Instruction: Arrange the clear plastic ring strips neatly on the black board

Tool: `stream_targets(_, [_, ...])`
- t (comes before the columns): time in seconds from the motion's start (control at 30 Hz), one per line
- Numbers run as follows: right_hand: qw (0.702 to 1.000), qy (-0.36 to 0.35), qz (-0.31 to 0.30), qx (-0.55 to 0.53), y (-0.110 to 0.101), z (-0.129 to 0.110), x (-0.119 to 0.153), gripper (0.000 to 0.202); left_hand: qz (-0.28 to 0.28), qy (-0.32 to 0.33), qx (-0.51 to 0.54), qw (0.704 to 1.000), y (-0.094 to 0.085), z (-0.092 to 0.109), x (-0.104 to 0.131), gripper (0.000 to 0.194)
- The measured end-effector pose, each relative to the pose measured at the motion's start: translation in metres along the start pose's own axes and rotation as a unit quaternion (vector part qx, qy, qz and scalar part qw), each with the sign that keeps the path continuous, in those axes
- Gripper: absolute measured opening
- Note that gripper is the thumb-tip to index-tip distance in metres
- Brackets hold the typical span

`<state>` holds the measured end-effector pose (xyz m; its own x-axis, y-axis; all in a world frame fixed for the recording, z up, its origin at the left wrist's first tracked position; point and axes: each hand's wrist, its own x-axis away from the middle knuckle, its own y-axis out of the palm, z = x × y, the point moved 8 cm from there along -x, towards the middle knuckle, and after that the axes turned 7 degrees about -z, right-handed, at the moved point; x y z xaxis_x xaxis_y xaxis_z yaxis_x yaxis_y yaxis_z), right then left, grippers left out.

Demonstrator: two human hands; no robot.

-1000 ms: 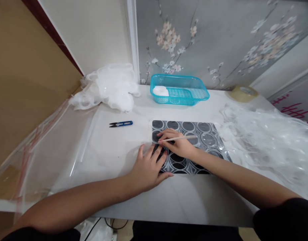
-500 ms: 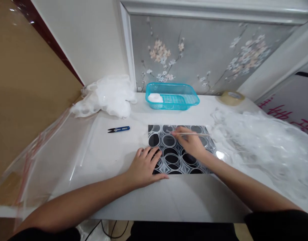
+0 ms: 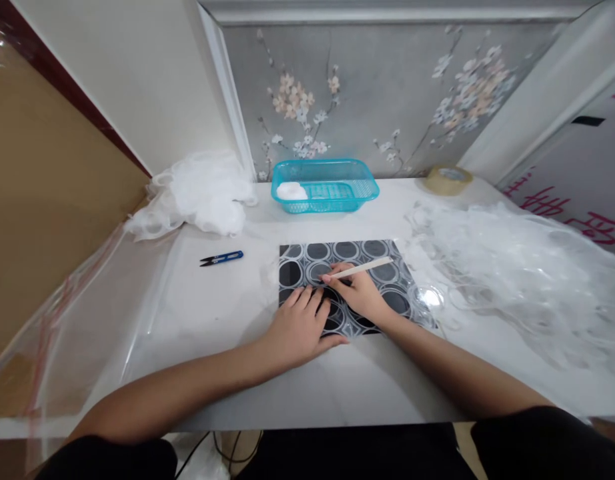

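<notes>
A black sheet with grey and silver ring patterns (image 3: 395,300) lies on the white table under both hands. My left hand (image 3: 300,327) rests flat on its lower left part, fingers spread and thumb out along the near edge. In my right hand (image 3: 356,293), a thin pale stick (image 3: 370,265) is pinched between the fingers like a pen. One end of the stick points up to the right, while its lower tip is near the sheet's surface, just beyond my left fingertips. Whether that tip touches the sheet, I cannot tell.
Blue thread snips (image 3: 222,258) lie left of the sheet. Behind stands a turquoise plastic basket (image 3: 325,205) with a white wad (image 3: 291,191) inside. White stringy bundles (image 3: 202,193) sit at back left, with more loose loops (image 3: 507,267) at right. A tape roll (image 3: 448,180) stands far right.
My right hand has moved left and nearer across the sheet, close to my left hand. The stick now slants up to the right. The whole view has shifted slightly.
</notes>
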<state>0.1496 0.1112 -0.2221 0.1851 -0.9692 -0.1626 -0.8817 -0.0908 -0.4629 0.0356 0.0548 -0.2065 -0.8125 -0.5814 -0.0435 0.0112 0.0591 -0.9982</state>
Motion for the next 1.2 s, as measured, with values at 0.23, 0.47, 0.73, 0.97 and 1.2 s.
stream_targets(0.23, [0.999, -0.018, -0.002, 0.041, -0.002, -0.008, -0.002, 0.023, -0.015, -0.006, -0.008, 1.000, 0.006, 0.004, 0.001, 0.077])
stream_targets(0.47, [0.971, -0.113, -0.067, 0.202, 0.016, -0.025, 0.010, 0.021, -0.033, -0.014, 0.053, 0.998, 0.008, 0.001, -0.002, 0.077])
stream_targets(0.73, [0.959, -0.022, 0.138, 0.245, -0.094, -0.031, -0.027, 0.025, -0.074, -0.014, 0.094, 0.993, 0.017, -0.005, 0.001, 0.095])
stream_targets(0.97, [0.990, -0.013, 0.051, 0.129, -0.067, 0.007, 0.027, 0.025, -0.033, 0.008, 0.027, 0.999, -0.004, 0.005, -0.010, 0.078])
stream_targets(1.2, [0.999, 0.030, 0.045, 0.001, -0.057, 0.029, 0.029, 0.027, -0.045, 0.000, -0.018, 0.999, 0.002, 0.036, -0.044, 0.091])
